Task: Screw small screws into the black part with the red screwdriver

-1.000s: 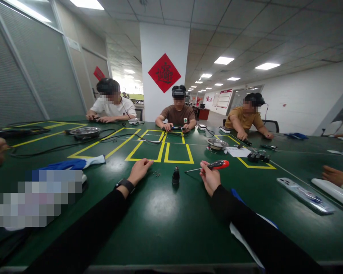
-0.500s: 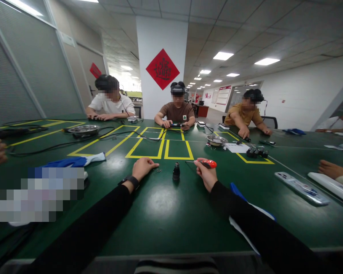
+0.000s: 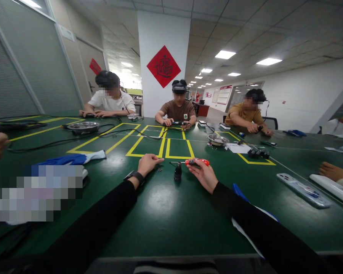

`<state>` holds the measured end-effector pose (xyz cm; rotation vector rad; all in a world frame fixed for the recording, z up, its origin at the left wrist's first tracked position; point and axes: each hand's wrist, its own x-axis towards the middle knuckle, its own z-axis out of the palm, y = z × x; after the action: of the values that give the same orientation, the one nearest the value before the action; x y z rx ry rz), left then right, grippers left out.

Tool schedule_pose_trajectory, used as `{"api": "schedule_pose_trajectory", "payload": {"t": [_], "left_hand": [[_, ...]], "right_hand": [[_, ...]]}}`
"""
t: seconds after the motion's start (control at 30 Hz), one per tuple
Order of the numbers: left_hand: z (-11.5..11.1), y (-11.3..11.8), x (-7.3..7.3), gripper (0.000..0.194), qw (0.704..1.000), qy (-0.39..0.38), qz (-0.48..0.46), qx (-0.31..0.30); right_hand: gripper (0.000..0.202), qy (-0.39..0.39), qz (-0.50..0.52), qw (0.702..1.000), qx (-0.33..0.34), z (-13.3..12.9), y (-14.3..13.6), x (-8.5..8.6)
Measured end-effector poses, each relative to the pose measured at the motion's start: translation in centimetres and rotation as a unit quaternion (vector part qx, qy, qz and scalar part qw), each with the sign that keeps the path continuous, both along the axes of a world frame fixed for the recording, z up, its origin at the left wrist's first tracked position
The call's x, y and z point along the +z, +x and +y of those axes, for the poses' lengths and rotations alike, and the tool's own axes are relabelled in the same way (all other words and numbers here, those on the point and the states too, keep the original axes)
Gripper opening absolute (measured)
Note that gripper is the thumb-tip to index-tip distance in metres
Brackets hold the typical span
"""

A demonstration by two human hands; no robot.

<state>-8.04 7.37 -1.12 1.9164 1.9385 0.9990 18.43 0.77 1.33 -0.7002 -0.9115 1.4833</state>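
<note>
Your right hand (image 3: 203, 176) has just brought the screwdriver (image 3: 192, 162) over to the left. Its thin metal rod now lines up with the top of the black bottle-shaped part (image 3: 177, 172); a moment ago its tip was off to the right of that part. I can't tell if the rod touches the part or just goes past it. Your left hand (image 3: 148, 163) has also slid a little closer, so the tool, the part and both hands are now near each other.

The right fingers hold the screwdriver by its red and black handle, with the rod pointing left. The black part stands upright on the green surface (image 3: 165, 236), between your two hands, and no fingers are around it. The left fingertips are just beside some small metal pieces (image 3: 159, 169). I can't tell if those fingers are pinched tight or holding anything.
</note>
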Motion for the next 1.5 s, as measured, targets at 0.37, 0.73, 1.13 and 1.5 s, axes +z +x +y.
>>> {"api": "schedule_pose_trajectory", "payload": {"t": [0.37,0.73,1.13,1.5], "left_hand": [[-2.1,0.8,0.1,0.033,0.998,0.054,-0.021,0.005],[-3.3,2.2,0.3,0.033,0.989,0.109,-0.038,-0.092],[-3.4,2.4,0.8,0.034,0.984,0.095,-0.007,-0.151],[-6.3,4.3,2.9,0.037,0.970,0.183,-0.001,-0.160]], "right_hand": [[0.015,-0.012,0.022,0.999,0.040,0.2,-0.7,0.3],[0.016,-0.060,0.105,0.993,0.012,0.3,0.5,0.5],[0.016,-0.007,0.080,0.997,-0.020,0.3,0.8,0.7],[0.024,0.418,-0.608,0.674,-0.017,-1.9,0.6,1.6]]}}
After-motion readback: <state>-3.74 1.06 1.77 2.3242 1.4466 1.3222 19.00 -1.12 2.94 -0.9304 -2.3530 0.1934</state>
